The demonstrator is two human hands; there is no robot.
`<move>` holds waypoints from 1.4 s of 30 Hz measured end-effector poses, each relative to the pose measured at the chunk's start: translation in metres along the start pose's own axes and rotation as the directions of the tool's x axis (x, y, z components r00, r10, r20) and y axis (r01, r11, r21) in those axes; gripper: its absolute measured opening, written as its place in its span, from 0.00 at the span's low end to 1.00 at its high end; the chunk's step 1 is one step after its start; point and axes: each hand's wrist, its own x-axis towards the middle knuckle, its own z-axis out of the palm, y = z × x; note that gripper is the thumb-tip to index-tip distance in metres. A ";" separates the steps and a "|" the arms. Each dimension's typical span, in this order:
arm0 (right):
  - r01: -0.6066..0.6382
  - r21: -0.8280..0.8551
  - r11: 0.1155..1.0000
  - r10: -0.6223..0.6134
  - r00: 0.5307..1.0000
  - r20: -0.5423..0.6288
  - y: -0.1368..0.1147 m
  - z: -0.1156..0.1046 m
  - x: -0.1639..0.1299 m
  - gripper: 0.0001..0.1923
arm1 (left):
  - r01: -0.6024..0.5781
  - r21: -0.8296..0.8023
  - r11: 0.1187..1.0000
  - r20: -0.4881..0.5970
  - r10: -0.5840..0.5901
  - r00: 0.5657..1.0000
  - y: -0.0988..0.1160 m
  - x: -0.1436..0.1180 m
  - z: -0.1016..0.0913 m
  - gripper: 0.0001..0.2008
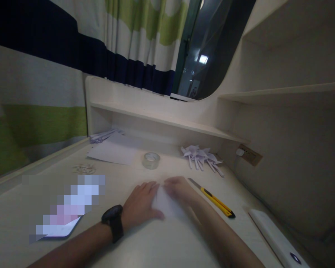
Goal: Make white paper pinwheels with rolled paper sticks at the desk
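A small sheet of white paper (169, 204) lies on the desk between my hands. My left hand (142, 203), wearing a black watch (114, 219) at the wrist, lies flat along the paper's left side, its thumb stretched apart from the fingers. At the far edge of the sheet, my right hand (180, 190) has its fingers bent and pinched on the paper; motion blurs it a little. Just right of that hand is a yellow utility knife (216, 201) with its blade out. A roll of clear tape (151, 160) sits beyond both hands.
Several folded paper pinwheels (199, 154) lie at the back right. Paper sheets (114, 149) and rolled paper sticks (104, 136) are at the back left, near small pale pieces (84, 169). A phone (64, 219) lies left; a white long device (276, 238) stands right.
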 end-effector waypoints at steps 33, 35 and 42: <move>0.161 -0.060 0.985 -0.166 0.982 -0.088 0.010 -0.001 -0.015 0.10 | 0.162 -0.654 0.739 0.331 0.087 0.940 -0.028 0.005 -0.039 0.18; 0.166 -0.076 0.983 -0.174 0.979 -0.104 0.009 -0.002 -0.016 0.11 | 0.185 -0.676 0.713 0.333 0.072 0.940 -0.031 0.007 -0.042 0.18; 0.178 0.140 0.974 -0.135 0.953 -0.270 0.013 -0.009 -0.009 0.15 | 0.324 -0.735 0.596 0.160 -0.311 0.937 -0.032 0.010 -0.058 0.20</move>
